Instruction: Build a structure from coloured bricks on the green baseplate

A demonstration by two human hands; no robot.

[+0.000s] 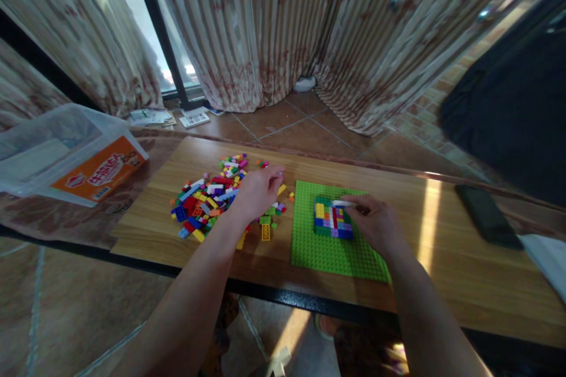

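Note:
On the green baseplate (305,247) sits a low block of many-coloured bricks (335,221), with yellow, red, blue, green and purple parts. My right hand (375,221) pinches a long white brick (342,203) at the top edge of that block. Whether the white brick is pressed down cannot be told. To the left, my left hand (259,188) hovers over the right side of a heap of loose bricks (207,200), its fingers drawn together. What lies between those fingertips is too small to name. A yellow brick (266,232) lies apart, in front of the heap.
At the left end stands a clear plastic box (39,147) with an orange label. A dark phone (489,216) and white paper (546,259) lie on the right of the wooden tabletop (154,230). Striped curtains (274,29) hang behind, and a dark object (508,88) fills the right.

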